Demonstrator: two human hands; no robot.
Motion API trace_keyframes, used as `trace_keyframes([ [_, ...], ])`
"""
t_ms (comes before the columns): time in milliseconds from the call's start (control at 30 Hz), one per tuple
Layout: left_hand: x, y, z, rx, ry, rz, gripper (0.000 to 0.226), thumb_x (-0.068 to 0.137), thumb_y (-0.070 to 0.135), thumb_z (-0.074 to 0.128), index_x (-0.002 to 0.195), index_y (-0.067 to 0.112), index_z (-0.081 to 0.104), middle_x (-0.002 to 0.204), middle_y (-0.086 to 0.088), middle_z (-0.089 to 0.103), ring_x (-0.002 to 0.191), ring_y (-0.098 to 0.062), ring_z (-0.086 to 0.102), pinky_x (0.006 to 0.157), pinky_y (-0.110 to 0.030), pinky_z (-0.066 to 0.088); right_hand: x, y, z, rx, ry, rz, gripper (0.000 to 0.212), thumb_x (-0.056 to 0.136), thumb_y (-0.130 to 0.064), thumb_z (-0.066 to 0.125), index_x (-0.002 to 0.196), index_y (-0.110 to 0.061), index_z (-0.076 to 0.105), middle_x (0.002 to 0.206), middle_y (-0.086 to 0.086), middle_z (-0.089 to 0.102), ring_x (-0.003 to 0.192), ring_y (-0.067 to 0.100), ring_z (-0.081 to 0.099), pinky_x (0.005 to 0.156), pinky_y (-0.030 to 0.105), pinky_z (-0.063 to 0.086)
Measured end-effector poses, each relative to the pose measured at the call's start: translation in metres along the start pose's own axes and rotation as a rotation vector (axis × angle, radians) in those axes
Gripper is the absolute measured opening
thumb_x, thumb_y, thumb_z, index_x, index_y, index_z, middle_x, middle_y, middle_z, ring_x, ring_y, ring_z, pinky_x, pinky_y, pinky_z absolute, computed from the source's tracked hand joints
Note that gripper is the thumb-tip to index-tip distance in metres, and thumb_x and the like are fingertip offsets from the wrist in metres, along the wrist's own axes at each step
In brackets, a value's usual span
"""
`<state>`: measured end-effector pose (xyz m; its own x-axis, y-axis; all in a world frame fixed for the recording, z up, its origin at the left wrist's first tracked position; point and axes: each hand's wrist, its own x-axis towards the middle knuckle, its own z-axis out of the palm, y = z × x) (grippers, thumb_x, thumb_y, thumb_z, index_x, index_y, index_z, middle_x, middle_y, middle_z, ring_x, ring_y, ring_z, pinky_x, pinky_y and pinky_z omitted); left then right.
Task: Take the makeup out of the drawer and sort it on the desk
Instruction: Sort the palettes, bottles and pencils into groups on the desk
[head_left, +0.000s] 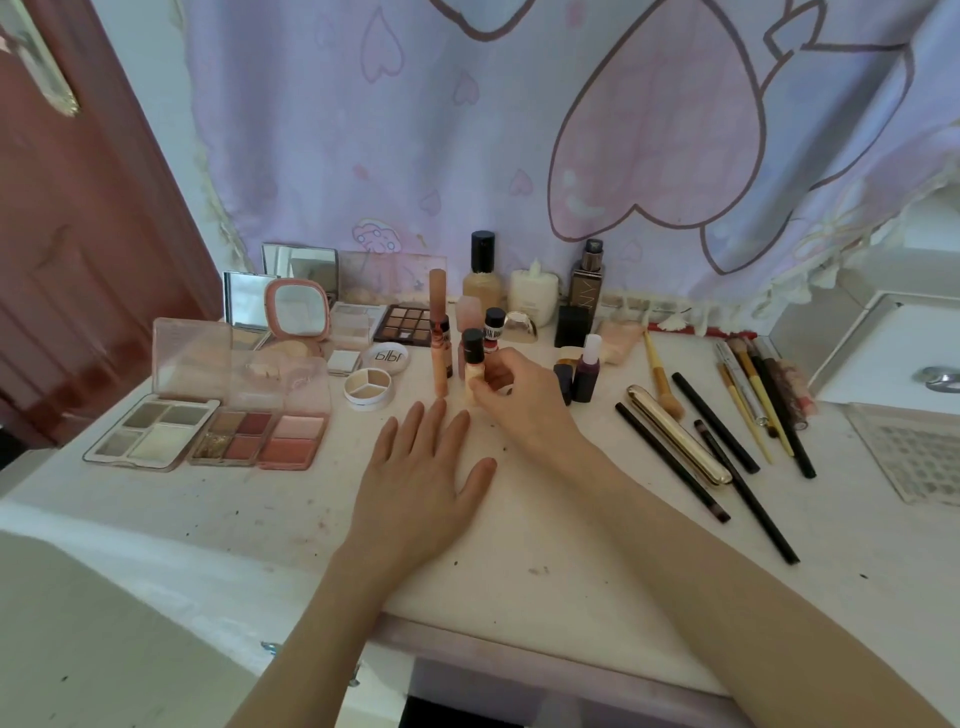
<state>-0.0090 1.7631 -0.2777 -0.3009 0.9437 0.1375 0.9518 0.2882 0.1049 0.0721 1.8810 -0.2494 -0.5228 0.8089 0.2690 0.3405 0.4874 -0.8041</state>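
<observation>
My right hand (511, 395) grips a small cream bottle with a black cap (473, 364), standing upright on the white desk (597, 561) among other small bottles (493, 325). My left hand (421, 478) lies flat on the desk, fingers straight and spread, just in front of that bottle. Open eyeshadow and blush palettes (208, 431) lie at the left. Brushes and dark pencils (727, 436) lie in a row at the right. Taller foundation bottles (482, 275) stand at the back.
A round three-part cream pot (368, 387) and a pink compact mirror (297, 309) sit left of the bottles. A white drawer unit (893, 348) stands at the right edge. A lilac curtain (519, 130) hangs behind. A red door (78, 234) is at left.
</observation>
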Motion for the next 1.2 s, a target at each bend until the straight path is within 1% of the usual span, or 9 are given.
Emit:
trace_keyframes([
  [100,0.001,0.000,0.001,-0.005,0.007,-0.006,0.088,0.070,0.062,-0.015,0.147,0.029,0.009,0.157,0.003,0.002,0.144,-0.015,-0.002,0.115,-0.033,-0.004,0.001,0.003,0.002,-0.012,-0.008,-0.010,0.022,0.091,-0.023,0.057,0.108,-0.008,0.060,0.091,-0.005,0.059,0.086,0.007,0.054,0.082,0.018,0.044],
  [500,0.001,0.000,0.000,-0.012,-0.006,-0.022,0.089,0.068,0.063,-0.015,0.147,0.030,0.010,0.157,0.004,0.004,0.144,-0.014,-0.002,0.115,-0.033,-0.004,-0.001,0.007,0.002,-0.012,-0.032,0.022,0.021,0.089,-0.013,0.059,0.109,-0.009,0.060,0.102,0.001,0.065,0.089,0.006,0.054,0.084,0.017,0.043],
  [667,0.001,0.001,-0.003,-0.021,-0.035,-0.013,0.090,0.068,0.063,-0.014,0.147,0.028,0.013,0.157,0.003,0.005,0.144,-0.014,-0.001,0.115,-0.033,-0.003,-0.022,0.013,-0.014,0.053,-0.045,0.062,0.018,0.090,-0.012,0.057,0.108,-0.008,0.061,0.108,0.002,0.064,0.095,0.007,0.058,0.079,0.004,0.042],
  [767,-0.006,0.005,-0.008,-0.058,0.006,-0.013,0.088,0.071,0.058,-0.007,0.142,0.022,0.029,0.154,-0.001,0.021,0.142,-0.019,0.013,0.115,-0.037,0.006,-0.044,0.016,-0.036,0.046,-0.078,0.064,0.020,0.091,-0.013,0.056,0.111,-0.011,0.061,0.108,-0.002,0.063,0.095,0.003,0.056,0.078,0.002,0.042],
  [867,-0.013,0.014,-0.004,-0.127,0.122,0.081,0.063,0.082,0.045,0.018,0.120,0.014,0.057,0.129,-0.010,0.053,0.124,-0.029,0.046,0.104,-0.046,0.032,-0.066,0.019,-0.068,0.045,-0.043,0.052,0.017,0.091,-0.012,0.057,0.107,-0.011,0.064,0.096,-0.011,0.061,0.089,0.002,0.058,0.077,0.004,0.044],
  [967,-0.012,0.032,0.001,-0.194,0.152,0.228,0.043,0.086,0.034,0.032,0.109,0.015,0.062,0.116,-0.007,0.060,0.110,-0.027,0.056,0.095,-0.046,0.043,-0.078,0.025,-0.104,-0.016,0.032,0.050,0.014,0.091,-0.014,0.057,0.103,-0.014,0.065,0.091,-0.013,0.061,0.086,0.002,0.059,0.078,0.011,0.048],
  [1033,-0.010,0.049,0.002,-0.220,0.111,0.331,0.043,0.088,0.035,0.030,0.114,0.018,0.060,0.122,-0.004,0.057,0.115,-0.024,0.054,0.100,-0.044,0.041,-0.079,0.034,-0.130,-0.110,0.107,0.074,0.014,0.091,-0.015,0.057,0.102,-0.015,0.065,0.093,-0.011,0.062,0.084,0.000,0.057,0.078,0.009,0.046],
  [1133,0.000,0.075,0.002,-0.210,0.007,0.403,0.060,0.086,0.045,0.013,0.132,0.026,0.046,0.142,0.004,0.041,0.134,-0.016,0.033,0.113,-0.037,0.017,-0.072,0.051,-0.163,-0.252,0.233,0.146,0.013,0.090,-0.016,0.057,0.100,-0.013,0.066,0.087,-0.011,0.061,0.080,0.004,0.055,0.092,0.025,0.045],
  [1200,0.011,0.087,0.002,-0.191,-0.034,0.394,0.060,0.087,0.047,0.009,0.138,0.030,0.035,0.148,0.008,0.029,0.138,-0.012,0.021,0.115,-0.033,0.007,-0.063,0.064,-0.181,-0.383,0.274,0.216,0.018,0.091,-0.018,0.057,0.104,-0.011,0.066,0.095,-0.002,0.064,0.086,0.012,0.056,0.090,0.024,0.041],
])
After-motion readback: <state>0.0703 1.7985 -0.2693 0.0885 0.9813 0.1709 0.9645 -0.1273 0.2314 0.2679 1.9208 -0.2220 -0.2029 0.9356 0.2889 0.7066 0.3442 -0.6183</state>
